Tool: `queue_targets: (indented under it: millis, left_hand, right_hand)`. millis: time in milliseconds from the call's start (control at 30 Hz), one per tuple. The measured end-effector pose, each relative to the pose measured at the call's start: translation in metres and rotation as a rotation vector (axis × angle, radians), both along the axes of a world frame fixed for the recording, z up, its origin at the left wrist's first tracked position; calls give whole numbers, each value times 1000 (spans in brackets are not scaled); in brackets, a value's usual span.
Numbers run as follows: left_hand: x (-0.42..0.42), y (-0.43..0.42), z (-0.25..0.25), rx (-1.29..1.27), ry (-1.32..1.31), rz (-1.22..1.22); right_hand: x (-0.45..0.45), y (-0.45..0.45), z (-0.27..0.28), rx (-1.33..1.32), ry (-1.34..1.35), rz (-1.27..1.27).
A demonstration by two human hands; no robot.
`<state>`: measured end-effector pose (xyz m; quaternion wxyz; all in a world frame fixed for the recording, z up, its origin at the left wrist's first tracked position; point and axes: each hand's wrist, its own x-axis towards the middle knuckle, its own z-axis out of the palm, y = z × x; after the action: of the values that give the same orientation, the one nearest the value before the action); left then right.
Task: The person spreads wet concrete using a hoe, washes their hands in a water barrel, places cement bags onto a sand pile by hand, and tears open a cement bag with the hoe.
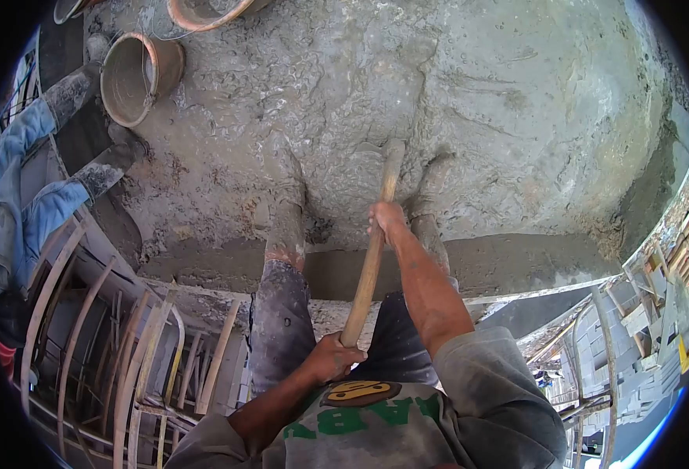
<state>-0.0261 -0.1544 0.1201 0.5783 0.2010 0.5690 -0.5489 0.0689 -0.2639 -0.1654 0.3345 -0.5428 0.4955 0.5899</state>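
Observation:
My left hand (332,358) is closed round the lower end of a long wooden hoe handle (366,285), close to my shirt. Farther up the same handle, my right hand (389,221) grips it with the arm stretched forward. The hoe's far end reaches into wet grey mortar (344,102) between my legs. Its head is coated in the mortar, so its shape is hard to make out. My feet and shins are sunk in or smeared with the same mix.
A bucket (129,82) lies tilted at the upper left, with another bucket (204,16) behind it. A co-worker's legs in jeans (55,195) stand at the left. Scaffold poles (125,352) rise below the slab edge, and blocks (633,320) lie lower right.

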Motion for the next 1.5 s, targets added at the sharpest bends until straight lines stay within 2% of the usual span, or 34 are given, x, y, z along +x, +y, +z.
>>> queue_targets:
  millis: [67, 200, 300, 433, 700, 800, 833, 900, 967, 1033, 1100, 1200, 1300, 1400, 1500]
  left_hand:
    - [6, 14, -12, -28, -46, -34]
    - [49, 51, 1, -69, -52, 91]
    - [81, 87, 16, -145, -124, 318]
    - [89, 132, 34, -220, -262, 357]
    - [91, 270, 110, -240, -689, 184]
    - [69, 306, 136, -128, -854, 68]
    - [56, 315, 136, -46, -946, -64]
    - [21, 330, 119, 122, -1112, -337]
    - [-20, 325, 71, 266, -829, -355]
    - [-50, 317, -4, 544, -690, -512]
    - [-37, 304, -59, 850, -601, -668]
    - [-29, 277, -112, 804, -771, -459]
    - [1, 238, -112, 885, -1126, -621]
    - [21, 193, -109, 799, -1185, -425]
    - [36, 179, -103, 570, -904, -401]
  right_hand:
    - [6, 10, -10, 1, 15, 9]
    - [11, 17, -2, -43, 45, -47]
    - [30, 20, 13, 12, 28, -112]
    - [71, 47, 54, 27, -94, -123]
    - [180, 177, 173, 50, -472, -162]
    - [199, 239, 240, 134, -652, -220]
    - [199, 256, 255, 157, -703, -227]
    - [186, 284, 268, 259, -843, -183]
    - [171, 316, 259, 325, -954, -157]
    - [152, 342, 232, 352, -970, -120]
    - [149, 366, 200, 365, -966, -82]
    - [167, 371, 176, 403, -988, -3]
    - [191, 345, 185, 422, -1015, -21]
    - [211, 289, 171, 413, -953, -121]
    - [220, 233, 143, 357, -822, -243]
